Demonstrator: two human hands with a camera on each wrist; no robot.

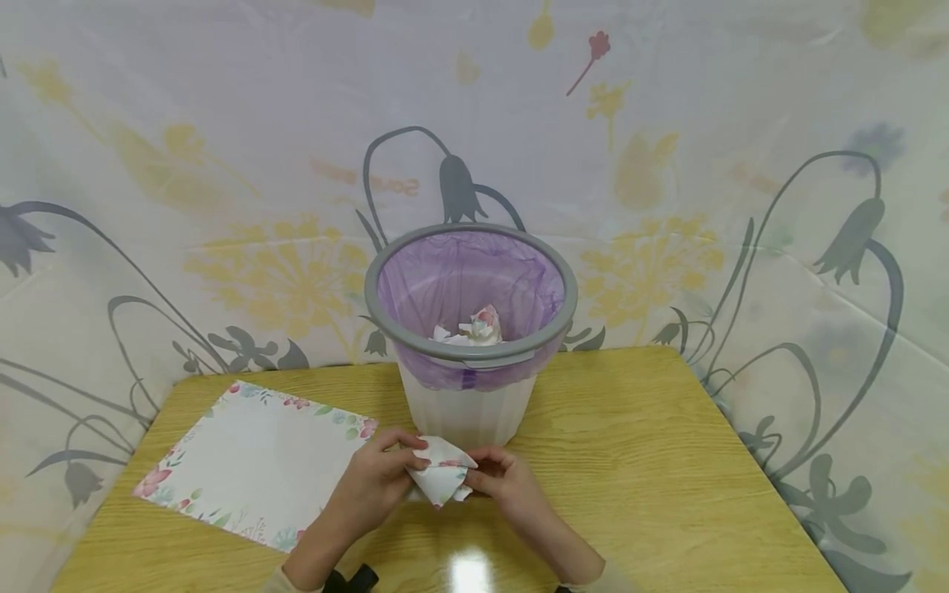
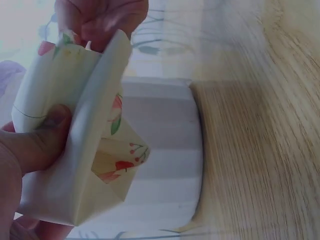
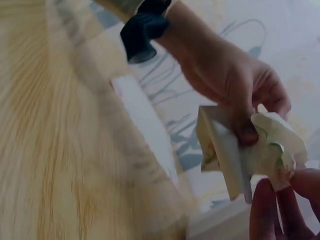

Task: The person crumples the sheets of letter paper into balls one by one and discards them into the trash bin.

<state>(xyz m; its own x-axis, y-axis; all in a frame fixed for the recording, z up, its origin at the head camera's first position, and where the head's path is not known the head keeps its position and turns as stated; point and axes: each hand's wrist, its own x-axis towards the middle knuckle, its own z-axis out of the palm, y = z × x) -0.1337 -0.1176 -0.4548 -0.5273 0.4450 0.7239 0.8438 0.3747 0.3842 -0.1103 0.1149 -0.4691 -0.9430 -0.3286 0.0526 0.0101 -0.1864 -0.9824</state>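
Between both hands, in front of the bin, is a folded, partly crumpled sheet of floral paper. My left hand grips its left side, the thumb pressed across the paper in the left wrist view. At the opposite side my right hand pinches a crumpled edge between thumb and fingers, seen low in the right wrist view. Just behind the hands stands a white bin with a grey rim and a purple bag liner. Inside it lie crumpled pieces of floral paper.
A flat white sheet with a floral border lies on the left of the wooden table. Behind the table hangs a flower-patterned cloth. Dark wrist mounts, one of them a strapped piece, sit at the wrists.
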